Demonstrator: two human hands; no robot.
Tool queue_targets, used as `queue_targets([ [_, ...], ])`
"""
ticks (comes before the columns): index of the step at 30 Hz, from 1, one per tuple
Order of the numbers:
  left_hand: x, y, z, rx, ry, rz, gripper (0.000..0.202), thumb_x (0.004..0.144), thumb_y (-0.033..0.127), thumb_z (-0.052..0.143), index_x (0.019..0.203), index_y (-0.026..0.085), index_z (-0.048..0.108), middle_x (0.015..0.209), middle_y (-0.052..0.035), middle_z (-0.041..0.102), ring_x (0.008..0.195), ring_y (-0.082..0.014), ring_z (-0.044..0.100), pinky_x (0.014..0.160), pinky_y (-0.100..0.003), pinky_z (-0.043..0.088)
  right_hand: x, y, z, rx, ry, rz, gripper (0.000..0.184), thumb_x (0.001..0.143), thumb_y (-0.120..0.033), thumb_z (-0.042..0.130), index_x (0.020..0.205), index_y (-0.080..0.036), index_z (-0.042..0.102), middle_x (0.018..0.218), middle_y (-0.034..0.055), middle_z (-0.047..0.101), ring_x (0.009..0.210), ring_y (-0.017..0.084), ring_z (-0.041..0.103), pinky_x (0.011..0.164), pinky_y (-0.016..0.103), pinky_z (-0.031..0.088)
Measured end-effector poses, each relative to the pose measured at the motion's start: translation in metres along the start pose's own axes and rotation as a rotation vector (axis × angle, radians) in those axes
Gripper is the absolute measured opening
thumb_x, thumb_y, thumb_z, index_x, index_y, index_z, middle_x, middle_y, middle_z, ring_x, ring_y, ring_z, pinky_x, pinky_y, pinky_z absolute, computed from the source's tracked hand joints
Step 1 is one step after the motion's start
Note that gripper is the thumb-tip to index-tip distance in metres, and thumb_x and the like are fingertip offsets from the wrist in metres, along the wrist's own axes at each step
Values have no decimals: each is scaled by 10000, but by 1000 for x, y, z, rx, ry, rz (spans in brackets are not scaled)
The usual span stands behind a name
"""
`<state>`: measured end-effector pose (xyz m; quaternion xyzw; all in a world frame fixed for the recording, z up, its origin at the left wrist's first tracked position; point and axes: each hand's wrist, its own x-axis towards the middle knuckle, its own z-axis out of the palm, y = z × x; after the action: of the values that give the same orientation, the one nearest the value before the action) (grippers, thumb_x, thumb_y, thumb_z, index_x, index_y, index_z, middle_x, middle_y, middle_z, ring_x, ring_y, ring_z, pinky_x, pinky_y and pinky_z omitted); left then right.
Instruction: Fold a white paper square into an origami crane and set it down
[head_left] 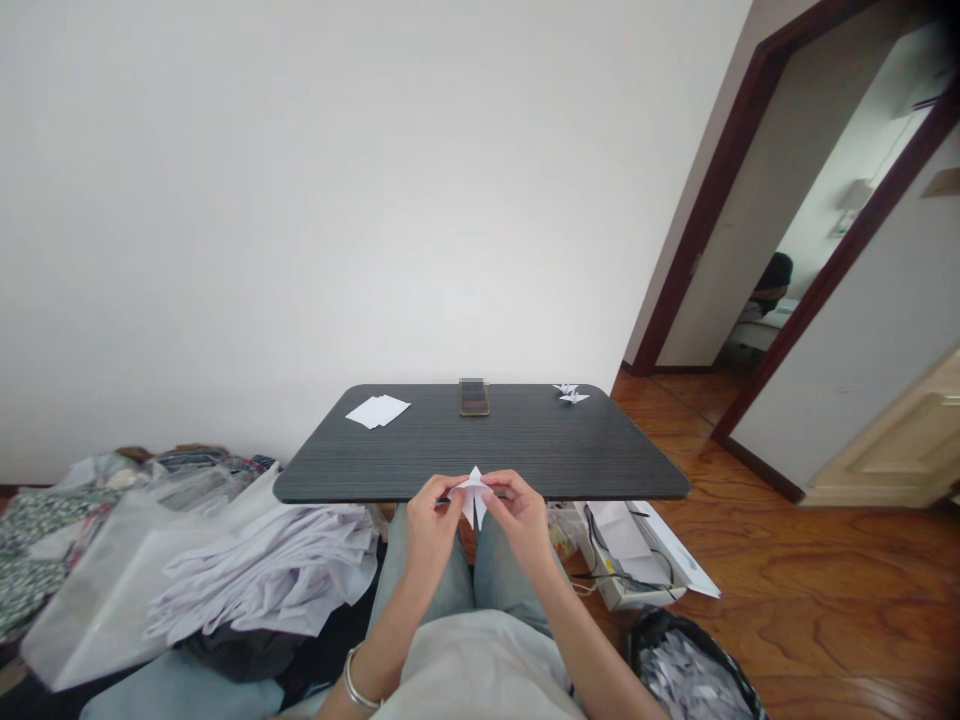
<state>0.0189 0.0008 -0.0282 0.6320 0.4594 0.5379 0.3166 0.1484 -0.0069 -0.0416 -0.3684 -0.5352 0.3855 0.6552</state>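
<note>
Between my two hands, at the near edge of the dark table (420, 455), is a small folded white paper figure (475, 490) with a point at the top and two narrow points hanging down. The fingers of my left hand (433, 510) pinch its left side. On its right side, my right hand (519, 508) pinches it with thumb and fingers. White paper sheets (377, 410) lie at the table's far left. Two folded paper cranes (574, 397) rest at the far right. A phone-like object (474, 397) stands at the back middle.
Piled cloth (277, 570) and plastic bags lie on the left. To the right on the wooden floor are a white box (634, 560) with cables and a black bag (690, 670) of paper scraps. Beyond a doorway (750, 200), part of a person (771, 285) shows.
</note>
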Motion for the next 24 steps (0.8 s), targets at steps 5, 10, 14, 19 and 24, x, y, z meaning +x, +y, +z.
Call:
queue_targets([
  [5,3,6,-5,35,28,1,180,806,248,501,797,155,656,741,-18,626,697,-140,576,591,-202,447,-1,-2,-2,153,-76,30,178,801,-349,573,902,-234,663,946,48,609,798,181,579,569,254,520],
  [10,3,5,-4,89,19,16,178,814,261,500,778,163,644,702,-4,598,667,-130,559,587,-198,432,1,4,-4,207,-109,36,223,762,-318,637,977,-257,642,933,33,598,734,150,571,557,234,511],
  [14,1,5,-3,104,2,41,166,818,259,496,774,172,631,747,-14,606,701,-134,566,603,-198,439,2,3,-4,181,-98,37,172,750,-345,642,869,-225,671,886,32,581,709,145,559,560,233,510],
  [19,-1,5,-2,127,9,84,169,810,264,507,713,170,609,692,-6,571,655,-131,546,572,-200,436,1,-3,-2,179,-86,68,183,730,-348,657,852,-213,654,835,23,577,692,147,559,575,243,497],
  [24,-1,8,-1,118,12,100,168,804,269,520,716,163,617,682,-3,569,638,-126,544,556,-196,438,2,-3,-1,126,-73,44,198,696,-342,684,827,-200,640,839,34,600,751,173,578,620,261,489],
])
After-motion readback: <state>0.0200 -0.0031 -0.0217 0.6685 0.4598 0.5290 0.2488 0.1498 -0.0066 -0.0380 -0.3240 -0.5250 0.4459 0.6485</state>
